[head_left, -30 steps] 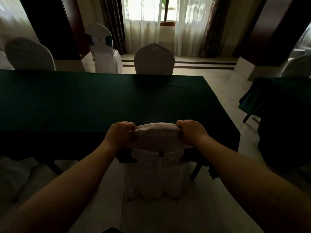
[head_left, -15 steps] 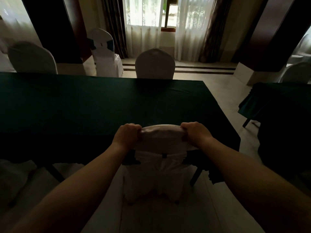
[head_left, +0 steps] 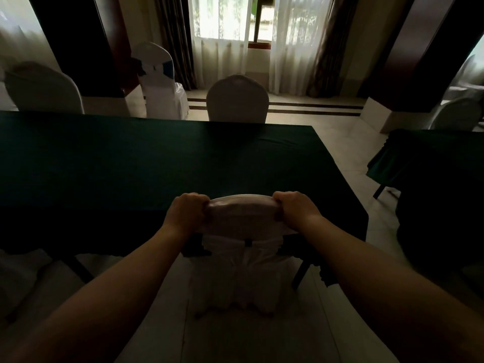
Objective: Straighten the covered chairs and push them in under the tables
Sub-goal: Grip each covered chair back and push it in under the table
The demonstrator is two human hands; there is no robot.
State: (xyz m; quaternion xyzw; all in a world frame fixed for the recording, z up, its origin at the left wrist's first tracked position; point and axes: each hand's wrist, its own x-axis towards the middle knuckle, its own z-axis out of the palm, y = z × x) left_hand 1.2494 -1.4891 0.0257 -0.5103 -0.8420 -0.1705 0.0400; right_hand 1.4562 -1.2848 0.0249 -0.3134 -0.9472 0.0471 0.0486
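A white covered chair [head_left: 242,260] stands in front of me at the near edge of a long table with a dark green cloth [head_left: 146,163]. Its seat is hidden under the cloth; only the backrest and skirt show. My left hand [head_left: 187,212] grips the left top corner of the backrest, and my right hand [head_left: 296,210] grips the right top corner. Both arms reach straight forward.
Across the table stand a covered chair [head_left: 237,99] at the middle and another [head_left: 43,87] at far left. A chair with a blue sash [head_left: 158,79] stands by a dark pillar. A second green table [head_left: 434,163] sits on the right, white cloth [head_left: 18,279] at lower left.
The chair has shifted slightly to the right and forward with both hands still gripping it. The view has tilted down a little, so the far chairs sit lower in frame.
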